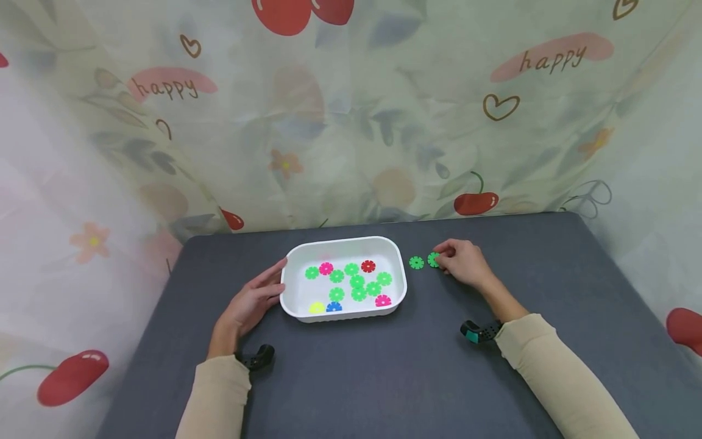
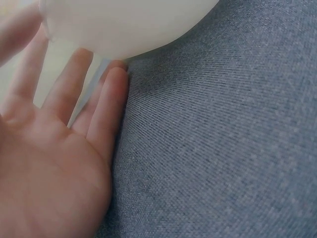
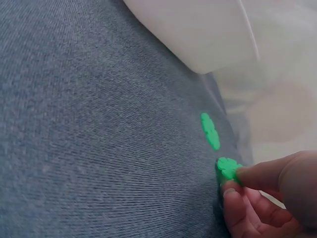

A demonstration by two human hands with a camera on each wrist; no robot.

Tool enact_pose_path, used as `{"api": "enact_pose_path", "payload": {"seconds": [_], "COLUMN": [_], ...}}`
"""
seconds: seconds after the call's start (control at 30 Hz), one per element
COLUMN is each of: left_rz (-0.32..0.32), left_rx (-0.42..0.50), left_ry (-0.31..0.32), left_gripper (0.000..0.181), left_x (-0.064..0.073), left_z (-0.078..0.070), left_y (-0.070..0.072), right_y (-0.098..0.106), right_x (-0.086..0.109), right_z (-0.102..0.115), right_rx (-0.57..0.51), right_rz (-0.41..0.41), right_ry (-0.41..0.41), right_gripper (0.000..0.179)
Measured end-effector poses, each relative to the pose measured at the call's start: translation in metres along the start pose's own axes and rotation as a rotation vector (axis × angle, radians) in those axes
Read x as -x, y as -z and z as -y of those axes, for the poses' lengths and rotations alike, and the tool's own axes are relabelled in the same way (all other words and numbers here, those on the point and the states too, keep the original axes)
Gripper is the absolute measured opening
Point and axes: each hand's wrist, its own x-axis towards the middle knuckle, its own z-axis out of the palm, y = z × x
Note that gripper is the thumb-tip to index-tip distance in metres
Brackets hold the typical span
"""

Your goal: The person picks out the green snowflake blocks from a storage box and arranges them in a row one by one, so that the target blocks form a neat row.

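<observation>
A white tray (image 1: 344,317) holds several small notched plastic discs, mostly green (image 1: 359,294), with pink, red, blue and yellow ones among them. My left hand (image 1: 253,306) rests at the tray's left end, its fairly straight fingers against the outer wall (image 2: 133,25). To the right of the tray, my right hand (image 1: 465,263) pinches a green snowflake disc (image 3: 228,167) between thumb and fingertips, close over the cloth. Another green disc (image 1: 416,263) lies flat on the table between the tray and that hand.
Dark grey cloth covers the table (image 1: 362,378). Behind it and at both sides hangs a printed curtain (image 1: 351,122) with cherries and the word "happy". Each wrist wears a black band, the right one (image 1: 479,331) with a teal part.
</observation>
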Motion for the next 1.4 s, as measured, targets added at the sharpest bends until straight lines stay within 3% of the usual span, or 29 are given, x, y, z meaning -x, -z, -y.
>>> {"api": "enact_pose_path", "payload": {"seconds": [0.2, 0.6, 0.97, 1.4], "left_rz": [-0.003, 0.003, 0.001, 0.004], "left_rx": [-0.002, -0.011, -0.010, -0.016], "left_ry": [-0.004, -0.017, -0.008, -0.008], "left_gripper": [0.066, 0.069, 0.069, 0.069], "left_x": [0.000, -0.002, -0.002, -0.001], "left_z": [0.000, 0.001, 0.003, 0.002], "left_y": [0.000, -0.001, -0.001, 0.001], "right_y": [-0.003, -0.010, -0.001, 0.003], "right_x": [0.000, 0.001, 0.005, 0.002], "right_z": [0.001, 0.015, 0.037, 0.064], "right_rx": [0.037, 0.246, 0.401, 0.559], "right_rz": [-0.029, -0.090, -0.117, -0.116], "right_ry": [0.002, 0.078, 0.059, 0.163], "right_gripper": [0.024, 0.024, 0.060, 0.079]}}
